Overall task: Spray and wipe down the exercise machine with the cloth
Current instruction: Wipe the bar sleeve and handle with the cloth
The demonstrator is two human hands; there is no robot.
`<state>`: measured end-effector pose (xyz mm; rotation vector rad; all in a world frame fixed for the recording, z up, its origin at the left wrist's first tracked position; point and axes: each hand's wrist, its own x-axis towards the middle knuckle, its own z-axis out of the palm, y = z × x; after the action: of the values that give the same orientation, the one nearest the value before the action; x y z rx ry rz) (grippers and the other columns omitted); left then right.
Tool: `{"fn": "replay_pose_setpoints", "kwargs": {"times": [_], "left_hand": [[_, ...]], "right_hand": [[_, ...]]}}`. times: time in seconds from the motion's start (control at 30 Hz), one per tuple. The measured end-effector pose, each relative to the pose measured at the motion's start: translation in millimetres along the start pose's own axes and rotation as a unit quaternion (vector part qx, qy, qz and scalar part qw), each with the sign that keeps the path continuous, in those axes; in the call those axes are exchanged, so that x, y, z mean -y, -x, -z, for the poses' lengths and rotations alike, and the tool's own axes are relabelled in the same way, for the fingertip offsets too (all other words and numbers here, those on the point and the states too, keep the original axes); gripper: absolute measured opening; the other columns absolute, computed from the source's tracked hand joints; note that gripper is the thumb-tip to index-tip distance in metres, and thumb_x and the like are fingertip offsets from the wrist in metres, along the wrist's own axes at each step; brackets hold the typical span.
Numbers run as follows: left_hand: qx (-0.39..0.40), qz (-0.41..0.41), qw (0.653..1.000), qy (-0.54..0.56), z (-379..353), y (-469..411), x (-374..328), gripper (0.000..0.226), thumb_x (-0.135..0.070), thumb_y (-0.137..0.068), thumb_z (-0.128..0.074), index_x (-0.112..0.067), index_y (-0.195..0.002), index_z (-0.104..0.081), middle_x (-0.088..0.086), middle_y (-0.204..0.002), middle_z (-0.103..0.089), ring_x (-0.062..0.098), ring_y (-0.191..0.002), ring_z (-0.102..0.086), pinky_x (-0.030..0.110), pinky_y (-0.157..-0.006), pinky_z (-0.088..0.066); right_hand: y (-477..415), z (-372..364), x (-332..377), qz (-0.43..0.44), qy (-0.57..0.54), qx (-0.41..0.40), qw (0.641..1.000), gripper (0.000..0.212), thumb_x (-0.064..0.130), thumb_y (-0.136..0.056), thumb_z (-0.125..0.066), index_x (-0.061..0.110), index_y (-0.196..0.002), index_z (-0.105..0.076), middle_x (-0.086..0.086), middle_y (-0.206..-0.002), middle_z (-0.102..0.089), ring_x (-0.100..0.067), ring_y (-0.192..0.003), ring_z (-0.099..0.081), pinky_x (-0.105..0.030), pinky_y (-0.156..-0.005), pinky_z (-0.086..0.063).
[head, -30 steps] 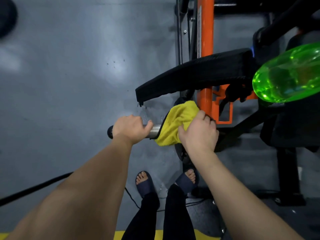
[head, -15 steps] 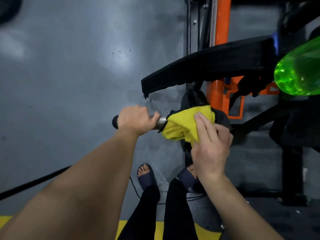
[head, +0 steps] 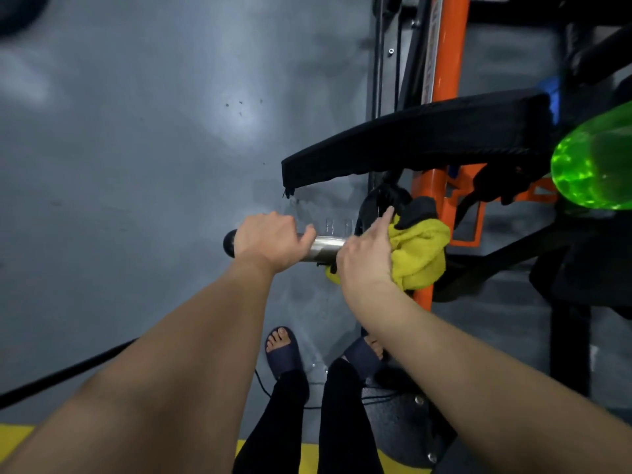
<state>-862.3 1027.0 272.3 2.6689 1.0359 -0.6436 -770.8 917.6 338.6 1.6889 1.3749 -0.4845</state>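
Note:
My left hand [head: 270,241] grips the machine's steel handle bar [head: 323,247] near its black end cap. My right hand [head: 367,254] holds a yellow cloth [head: 422,256] bunched around the bar where it meets the orange frame post [head: 441,196], with its index finger pointing up. A black padded seat [head: 410,145] of the exercise machine juts out above the bar. A bright green translucent spray bottle [head: 595,165] shows at the right edge; nothing visibly holds it.
Grey floor [head: 136,165] spreads to the left. My feet in dark slippers [head: 284,350] stand below the bar. A black cable [head: 68,371] crosses the floor at lower left. A yellow stripe [head: 13,436] marks the bottom edge. Black machine frame [head: 567,336] fills the right.
My right hand has slid along the bar with the cloth and now covers its left side, the cloth bunched toward the orange post. The view shifted slightly. My left hand keeps its grip.

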Motion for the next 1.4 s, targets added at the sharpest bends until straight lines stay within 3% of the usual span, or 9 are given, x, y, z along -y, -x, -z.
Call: {"fn": "replay_pose_setpoints", "kwargs": {"times": [0.23,0.33,0.5,0.57,0.63,0.83,1.17,1.27,1.4], "left_hand": [[0.001,-0.002,1.000,0.000,-0.1,1.9,-0.8,0.061,-0.056,-0.100,-0.032,-0.014,-0.058,-0.046,0.005,-0.060,-0.051,0.024,-0.054,-0.047,0.033,-0.055,-0.033],[0.006,0.007,1.000,0.001,0.7,-0.1,-1.5,0.060,-0.056,-0.101,-0.032,-0.014,-0.059,-0.045,0.004,-0.061,-0.049,0.027,-0.058,-0.047,0.034,-0.057,-0.035],[-0.006,0.005,1.000,-0.004,-2.4,0.1,-1.7,0.060,-0.055,-0.100,-0.033,-0.013,-0.057,-0.043,0.004,-0.059,-0.046,0.028,-0.057,-0.046,0.034,-0.056,-0.031],[-0.009,0.003,1.000,-0.004,-2.5,-0.1,-2.3,0.060,-0.056,-0.100,-0.033,-0.014,-0.058,-0.042,0.003,-0.059,-0.044,0.030,-0.061,-0.048,0.034,-0.056,-0.030],[-0.008,0.004,1.000,-0.002,-1.7,0.2,-2.5,0.061,-0.056,-0.100,-0.033,-0.014,-0.058,-0.043,0.003,-0.058,-0.043,0.031,-0.061,-0.048,0.034,-0.056,-0.029],[-0.002,0.005,1.000,0.004,0.5,1.9,-3.4,0.060,-0.056,-0.101,-0.034,-0.015,-0.056,-0.038,0.003,-0.057,-0.042,0.030,-0.059,-0.048,0.033,-0.054,-0.027],[0.016,0.007,1.000,0.022,2.4,0.0,-3.1,0.059,-0.056,-0.100,-0.033,-0.015,-0.058,-0.043,0.002,-0.059,-0.045,0.029,-0.061,-0.049,0.034,-0.057,-0.032],[0.017,0.003,1.000,0.023,3.1,0.3,-1.4,0.058,-0.055,-0.100,-0.032,-0.015,-0.060,-0.046,0.003,-0.061,-0.049,0.028,-0.061,-0.051,0.033,-0.056,-0.033],[0.047,0.008,0.998,0.045,1.0,-7.2,0.6,0.044,-0.051,-0.098,-0.036,-0.018,-0.078,-0.058,0.005,-0.080,-0.065,0.032,-0.076,-0.059,0.035,-0.066,-0.044]], "right_hand": [[-36.1,13.3,-15.7,-0.071,-0.168,-0.050,0.982,0.029,0.017,-0.103,-0.045,0.015,-0.128,-0.060,-0.010,-0.128,-0.061,-0.032,-0.121,-0.056,-0.041,-0.101,-0.039],[-57.8,21.1,-21.2,-0.148,-0.230,-0.208,0.939,0.037,0.006,-0.094,-0.033,0.017,-0.106,-0.067,-0.006,-0.108,-0.067,-0.027,-0.100,-0.064,-0.036,-0.083,-0.047],[-55.0,17.0,-32.5,-0.067,-0.096,-0.109,0.987,0.036,0.029,-0.104,-0.037,0.012,-0.129,-0.057,-0.018,-0.135,-0.058,-0.044,-0.138,-0.038,-0.063,-0.117,-0.019],[-33.4,9.4,-30.8,-0.049,0.042,-0.053,0.997,0.040,0.040,-0.102,-0.043,0.016,-0.128,-0.062,-0.028,-0.152,-0.041,-0.058,-0.147,-0.011,-0.080,-0.111,0.004],[-15.1,-2.5,-31.9,-0.062,0.037,-0.041,0.997,0.050,0.043,-0.103,-0.040,0.015,-0.141,-0.054,-0.034,-0.162,-0.013,-0.063,-0.145,0.005,-0.088,-0.102,0.002],[-22.2,-3.4,-62.0,-0.047,0.008,-0.090,0.995,0.044,0.031,-0.105,-0.029,0.014,-0.136,-0.055,-0.028,-0.141,-0.033,-0.050,-0.129,-0.030,-0.067,-0.093,-0.036],[22.4,10.7,-33.5,0.043,0.045,-0.072,0.995,0.010,0.011,-0.094,-0.041,0.011,-0.090,-0.051,-0.012,-0.090,-0.043,-0.029,-0.085,-0.036,-0.041,-0.067,-0.029],[44.3,8.0,-17.8,0.012,-0.001,-0.040,0.999,0.041,-0.010,-0.082,-0.024,0.007,-0.098,-0.059,-0.014,-0.094,-0.043,-0.029,-0.081,-0.036,-0.039,-0.064,-0.029],[23.0,10.2,-31.6,-0.067,-0.141,-0.080,0.985,0.027,0.011,-0.099,-0.043,0.014,-0.116,-0.064,-0.013,-0.115,-0.047,-0.032,-0.102,-0.051,-0.043,-0.079,-0.036]]}}
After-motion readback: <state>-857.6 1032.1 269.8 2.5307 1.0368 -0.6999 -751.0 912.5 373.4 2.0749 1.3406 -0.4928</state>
